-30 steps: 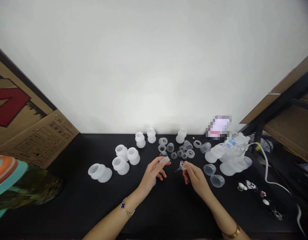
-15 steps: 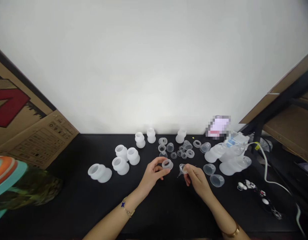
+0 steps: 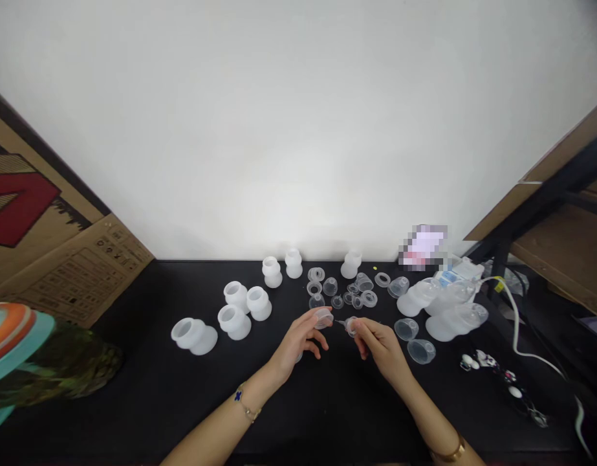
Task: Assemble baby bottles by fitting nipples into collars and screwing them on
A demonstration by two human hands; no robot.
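Over the black table (image 3: 133, 388), my left hand (image 3: 298, 340) pinches a small clear ring-shaped plastic part (image 3: 323, 317) between thumb and fingertips. My right hand (image 3: 378, 343) pinches a small clear valve-like piece (image 3: 350, 325) with a thin pointed tip aimed toward the ring. The two pieces are nearly touching between my hands. Just beyond them lies a scatter of several small clear rings and caps (image 3: 349, 291).
White frosted silicone cups (image 3: 237, 310) stand at the left and back. Clear funnel-shaped parts (image 3: 444, 307) pile at the right beside a white cable (image 3: 521, 343). A cardboard box (image 3: 60, 246) leans at the left. A wooden shelf (image 3: 560, 213) stands at the right.
My hands moved closer together. The left hand turned the ring toward the right hand's piece, whose tip now points at the ring.
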